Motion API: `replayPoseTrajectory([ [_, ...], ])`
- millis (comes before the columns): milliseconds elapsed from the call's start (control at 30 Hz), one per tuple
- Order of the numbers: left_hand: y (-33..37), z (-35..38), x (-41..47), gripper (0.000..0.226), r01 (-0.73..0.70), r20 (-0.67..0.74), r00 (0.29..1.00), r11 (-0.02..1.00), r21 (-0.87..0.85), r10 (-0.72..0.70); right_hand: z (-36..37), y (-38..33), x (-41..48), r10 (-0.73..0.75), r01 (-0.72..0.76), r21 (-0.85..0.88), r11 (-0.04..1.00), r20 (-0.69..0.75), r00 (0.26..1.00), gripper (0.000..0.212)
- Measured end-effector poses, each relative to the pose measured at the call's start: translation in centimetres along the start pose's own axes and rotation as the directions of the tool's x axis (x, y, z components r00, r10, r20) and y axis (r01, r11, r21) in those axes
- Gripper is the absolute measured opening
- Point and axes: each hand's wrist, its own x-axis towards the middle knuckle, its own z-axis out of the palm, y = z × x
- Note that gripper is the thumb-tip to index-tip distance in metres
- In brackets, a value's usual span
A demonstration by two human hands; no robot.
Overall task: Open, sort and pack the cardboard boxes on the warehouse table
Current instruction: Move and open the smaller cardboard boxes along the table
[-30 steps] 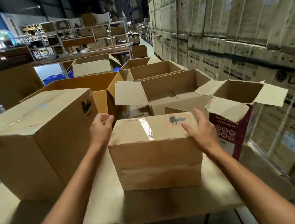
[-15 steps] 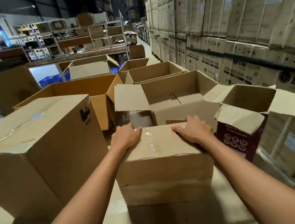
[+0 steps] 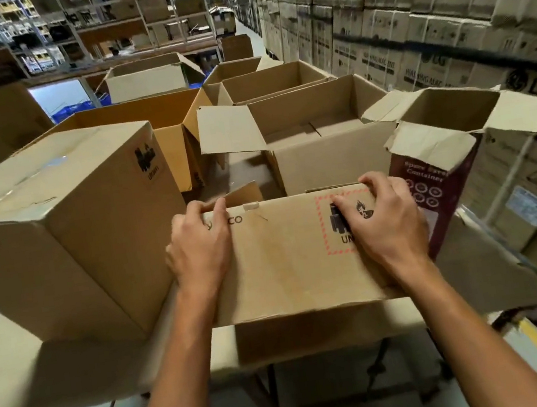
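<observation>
A small closed cardboard box [image 3: 289, 262] is tipped toward me at the table's front edge, its printed face with a red dashed square turned up. My left hand [image 3: 199, 247] grips its far left corner, fingers curled over the top edge. At the far right corner my right hand [image 3: 383, 218] grips the same edge, partly covering the black print. The box's near edge overhangs the table [image 3: 36, 377].
A large sealed box [image 3: 67, 228] stands close on the left. Behind are several open boxes, the nearest [image 3: 328, 150] with its flaps out, and an open maroon-sided box [image 3: 439, 151] at right. Stacked cartons [image 3: 439, 6] wall the right side.
The small box has been tipped back toward me, so a different face shows. Both hands moved from resting on its top to gripping its far edge.
</observation>
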Motion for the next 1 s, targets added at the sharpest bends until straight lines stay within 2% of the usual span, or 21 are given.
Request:
replayPoseTrajectory([
  [100, -0.8, 0.0, -2.2, 0.04, -0.063, -0.099, 0.993, 0.997, -0.039, 0.059, 0.2, 1.1, -1.9, -0.023, 0.036, 0.121, 0.992, -0.11, 0.994, 0.044],
  [167, -1.4, 0.9, -3.5, 0.035, -0.106, -0.167, 0.983, 0.982, -0.159, 0.079, 1.1, 1.7, -3.0, -0.014, 0.054, 0.192, 0.98, -0.207, 0.978, 0.041],
  [233, -2.5, 2.3, -4.8, 0.031, -0.095, -0.203, 0.979, 0.944, -0.315, 0.03, 2.4, 2.3, -4.3, 0.033, 0.043, 0.264, 0.964, -0.28, 0.96, 0.04],
  [367, -5.5, 5.4, -8.1, 0.03, -0.03, -0.178, 0.982, 0.89, -0.455, -0.058, 5.3, 4.2, -7.6, 0.156, -0.082, 0.339, 0.937, -0.196, 0.968, 0.043],
  [467, -6.5, 5.5, -8.8, 0.014, -0.004, -0.131, 0.99, 0.911, -0.413, -0.055, 5.1, 4.9, -8.0, 0.168, -0.121, 0.307, 0.944, -0.13, 0.977, 0.023],
  [533, -6.1, 4.7, -8.0, 0.013, 0.02, -0.061, 0.997, 0.949, -0.313, -0.041, 3.9, 4.7, -6.0, 0.237, -0.222, 0.213, 0.951, -0.048, 0.97, 0.016],
  [600, -4.6, 3.7, -6.9, 0.014, -0.097, -0.055, 0.994, 0.983, -0.156, 0.089, 2.9, 4.3, -3.1, 0.257, -0.261, 0.092, 0.961, 0.046, 0.965, 0.016],
  [633, -3.6, 3.4, -6.4, 0.015, -0.185, -0.051, 0.982, 0.976, -0.112, 0.18, 2.7, 3.9, -1.9, 0.222, -0.227, 0.045, 0.973, 0.093, 0.971, 0.018],
  [667, -2.2, 3.0, -6.2, 0.017, -0.278, -0.021, 0.961, 0.954, -0.111, 0.277, 2.9, 3.3, -0.9, 0.164, -0.167, 0.008, 0.986, 0.141, 0.976, 0.021],
  [733, 0.8, 3.1, -6.4, 0.015, -0.401, 0.162, 0.881, 0.883, -0.243, 0.444, 4.3, 2.1, 0.0, 0.079, -0.072, -0.038, 0.997, 0.268, 0.96, 0.029],
  [800, 3.2, 3.9, -7.3, 0.012, -0.415, 0.405, 0.748, 0.847, -0.333, 0.526, 6.3, 1.5, -0.3, 0.068, -0.006, -0.168, 0.986, 0.369, 0.927, 0.04],
  [833, 3.7, 4.6, -7.7, 0.012, -0.426, 0.468, 0.714, 0.854, -0.299, 0.52, 7.0, 1.5, -0.5, 0.077, 0.025, -0.248, 0.968, 0.395, 0.916, 0.045],
  [867, 4.0, 5.3, -7.9, 0.014, -0.426, 0.5, 0.72, 0.876, -0.227, 0.48, 7.5, 1.7, -0.7, 0.091, 0.039, -0.299, 0.954, 0.407, 0.909, 0.048],
  [933, 4.5, 6.1, -8.0, 0.025, -0.352, 0.517, 0.786, 0.933, -0.078, 0.34, 7.6, 2.1, -0.8, 0.114, 0.029, -0.322, 0.946, 0.416, 0.902, 0.052],
  [1000, 5.4, 6.2, -8.0, 0.035, -0.349, 0.559, 0.793, 0.933, 0.087, 0.244, 7.3, 2.3, -0.9, 0.114, 0.03, -0.325, 0.945, 0.416, 0.902, 0.054],
])
